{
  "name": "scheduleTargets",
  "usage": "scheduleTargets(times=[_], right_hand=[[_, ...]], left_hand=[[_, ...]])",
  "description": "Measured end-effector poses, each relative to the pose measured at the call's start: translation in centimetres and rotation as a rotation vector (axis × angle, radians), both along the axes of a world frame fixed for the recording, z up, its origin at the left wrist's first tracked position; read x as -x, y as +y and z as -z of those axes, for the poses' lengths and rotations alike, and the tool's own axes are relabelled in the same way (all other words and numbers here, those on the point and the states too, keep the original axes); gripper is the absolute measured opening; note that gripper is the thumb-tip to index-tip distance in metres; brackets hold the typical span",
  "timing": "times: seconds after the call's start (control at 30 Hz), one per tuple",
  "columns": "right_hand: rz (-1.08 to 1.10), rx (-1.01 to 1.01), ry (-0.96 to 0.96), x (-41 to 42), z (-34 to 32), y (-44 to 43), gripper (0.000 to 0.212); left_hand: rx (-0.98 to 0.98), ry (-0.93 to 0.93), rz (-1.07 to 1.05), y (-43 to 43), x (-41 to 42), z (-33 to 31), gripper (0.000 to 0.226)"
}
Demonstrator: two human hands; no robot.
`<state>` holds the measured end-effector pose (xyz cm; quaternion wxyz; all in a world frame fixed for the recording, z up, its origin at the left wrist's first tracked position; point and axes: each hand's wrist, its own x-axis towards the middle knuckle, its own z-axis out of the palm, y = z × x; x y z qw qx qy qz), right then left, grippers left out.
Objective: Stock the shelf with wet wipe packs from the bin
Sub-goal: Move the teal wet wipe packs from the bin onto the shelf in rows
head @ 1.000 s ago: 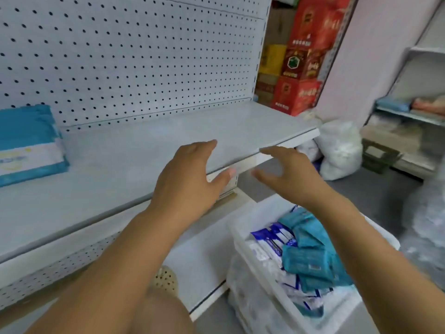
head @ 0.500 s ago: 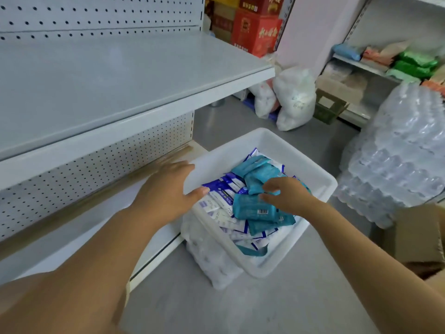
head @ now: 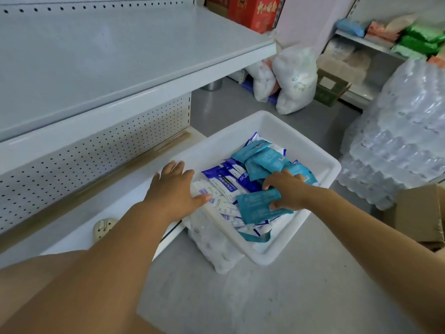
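A white plastic bin [head: 317, 162] sits on the floor beside the shelf unit, holding several teal and blue-and-white wet wipe packs. My right hand [head: 286, 191] is inside the bin, fingers curled around a teal wet wipe pack [head: 255, 206] at the pile's near side. My left hand [head: 175, 191] lies flat with spread fingers on the bin's left rim, its thumb touching a white-and-blue pack [head: 221, 203]. The grey upper shelf [head: 115, 56] stretches across the top left.
A lower shelf board [head: 134, 179] runs under the perforated back panel. White filled bags [head: 293, 78] and red cartons [head: 255, 10] stand behind the bin. Shrink-wrapped water bottles [head: 399, 138] are stacked at right, a cardboard box [head: 421, 213] below them. A cream clog [head: 103, 227] shows near my left arm.
The view dropped from the upper shelf to the bin. Both hands came down from the shelf edge; the right one has closed on a teal pack, the left settled on the bin's rim.
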<state>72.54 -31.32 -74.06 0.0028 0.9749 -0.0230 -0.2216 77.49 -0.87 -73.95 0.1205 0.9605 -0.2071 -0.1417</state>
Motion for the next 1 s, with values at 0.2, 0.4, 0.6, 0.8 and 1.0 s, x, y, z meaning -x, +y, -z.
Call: scheduleTargets(times=[0.2,0.4,0.6,0.8,1.0], right_hand=[[-0.058,0.065,0.08,-0.1,-0.6,0.9,0.064],[-0.069,0.027,0.081,-0.2,-1.7,1.3,0.055],[0.154,-0.352,-0.137,-0.1,-6.3,2.0,0.035],[0.325,-1.185,-0.25,0.0,-12.1,9.3,0.04],[0.26,-1.643,-0.319,-2.3,-16.7,20.3,0.049]], left_hand=[[0.018,0.004,-0.015,0.0,0.4,-0.1,0.089],[0.246,0.019,-0.09,0.7,1.1,-0.8,0.082],[0.677,0.087,-0.329,1.1,2.0,-5.1,0.063],[0.992,0.282,-0.467,3.8,2.0,-10.5,0.062],[1.389,0.398,-0.473,8.7,3.2,-17.2,0.036]])
